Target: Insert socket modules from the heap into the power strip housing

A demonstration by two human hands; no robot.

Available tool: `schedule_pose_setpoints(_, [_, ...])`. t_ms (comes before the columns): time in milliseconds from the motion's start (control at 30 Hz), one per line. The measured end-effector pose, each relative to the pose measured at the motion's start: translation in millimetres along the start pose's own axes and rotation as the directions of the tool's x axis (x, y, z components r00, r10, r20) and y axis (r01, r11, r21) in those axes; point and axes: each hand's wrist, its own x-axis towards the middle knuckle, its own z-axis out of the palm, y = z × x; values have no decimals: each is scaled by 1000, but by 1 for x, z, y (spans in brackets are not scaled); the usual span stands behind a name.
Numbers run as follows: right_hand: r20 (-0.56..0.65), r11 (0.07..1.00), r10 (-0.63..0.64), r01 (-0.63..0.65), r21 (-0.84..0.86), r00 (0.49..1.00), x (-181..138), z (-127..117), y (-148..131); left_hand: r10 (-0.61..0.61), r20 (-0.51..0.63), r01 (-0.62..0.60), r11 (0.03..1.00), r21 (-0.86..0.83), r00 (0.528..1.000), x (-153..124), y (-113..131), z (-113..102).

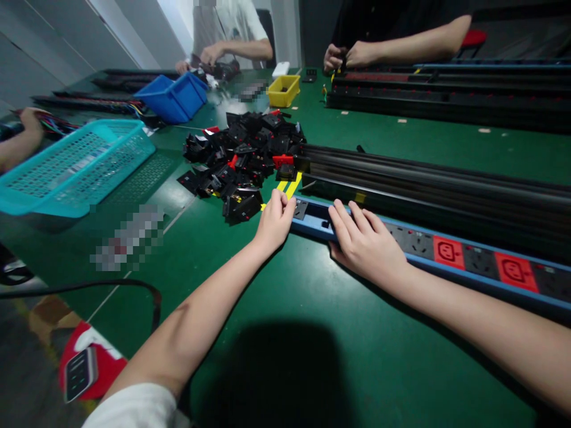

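A long blue power strip (313,225) with black and red socket modules lies slanting across the table to the right. My left hand (275,221) is closed at its left end, fingers curled beside a black socket module (301,208). My right hand (366,241) grips the strip farther along, its fingers over the top and its thumb at the near edge. Between the hands, an open slot (317,213) shows in the strip. Red socket modules (448,252) sit to the right of my right hand. What lies under the right palm is hidden.
A pile of loose socket modules (250,148) lies beyond my left hand. Black rails (428,184) lie just behind the strip. A turquoise basket (80,166), a blue bin (172,98) and a yellow bin (284,90) stand around. Co-workers' hands (357,54) work across the table.
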Motion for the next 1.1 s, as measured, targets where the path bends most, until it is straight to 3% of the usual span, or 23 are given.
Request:
schedule_pose_setpoints(500, [-11, 1000, 7, -7, 17, 1000, 0, 0, -1, 86, 51, -81, 993, -92, 995, 1, 6, -5])
schedule_pose_setpoints(700, [2, 1000, 2, -2, -5, 1000, -1, 0, -1, 302, 192, -304, 952, -22, 934, -5, 13, -5])
schedule_pose_setpoints(933, [-3, 1000, 3, -3, -14, 1000, -1, 1, -1, 314, 312, -291, 949, -121, 896, -3, 7, -8])
schedule_pose_setpoints(1100, [-15, 999, -1, 1, -37, 1000, -1, 1, -1, 329, 337, -325, 943, -70, 882, -2, 3, -6])
